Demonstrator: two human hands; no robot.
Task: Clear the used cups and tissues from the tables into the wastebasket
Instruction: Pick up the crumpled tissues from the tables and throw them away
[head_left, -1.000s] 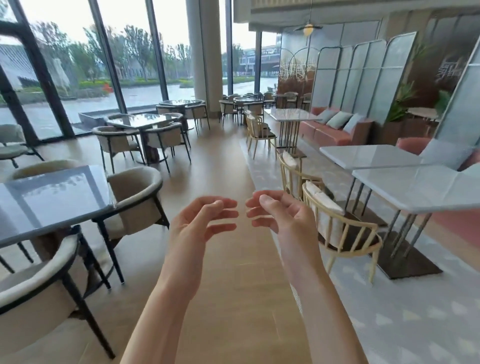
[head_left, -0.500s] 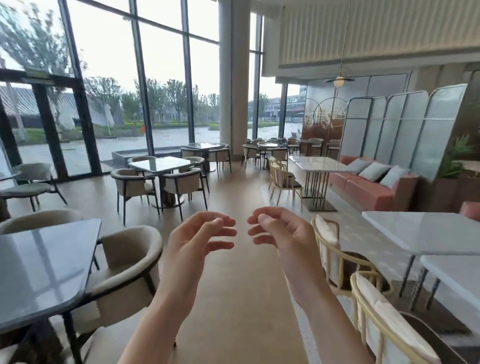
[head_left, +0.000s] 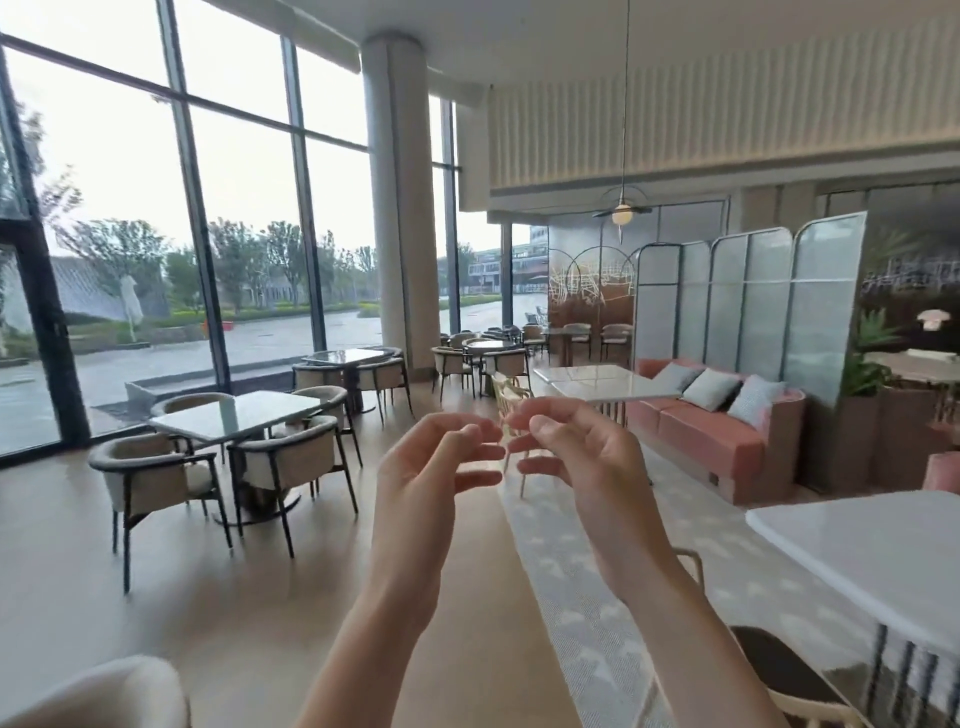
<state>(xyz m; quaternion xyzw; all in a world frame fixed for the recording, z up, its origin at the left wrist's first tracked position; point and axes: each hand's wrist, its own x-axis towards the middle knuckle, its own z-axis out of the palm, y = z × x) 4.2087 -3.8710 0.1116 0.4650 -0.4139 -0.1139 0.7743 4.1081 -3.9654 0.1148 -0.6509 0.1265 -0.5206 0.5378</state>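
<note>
My left hand (head_left: 431, 467) and my right hand (head_left: 576, 452) are raised side by side in front of me at mid-frame, fingertips almost meeting. The fingers of both are loosely curled and hold nothing. No cup, tissue or wastebasket shows anywhere in view. A glass-topped table (head_left: 234, 415) stands to the left, and its top looks bare. A white marble table (head_left: 597, 384) lies ahead just beyond my hands, and another white table (head_left: 883, 551) sits close on the right; I see nothing on either.
Upholstered armchairs (head_left: 150, 478) ring the left table. A pink sofa (head_left: 701, 431) with cushions runs along the right screen wall. A round column (head_left: 400, 197) rises ahead. A wooden-floor aisle (head_left: 291, 597) runs between the rows, with a patterned carpet (head_left: 587, 587) to its right.
The view has tilted up and moved forward down the aisle; the near left table dropped out of sight. My hands stay raised, now with fingertips closer together.
</note>
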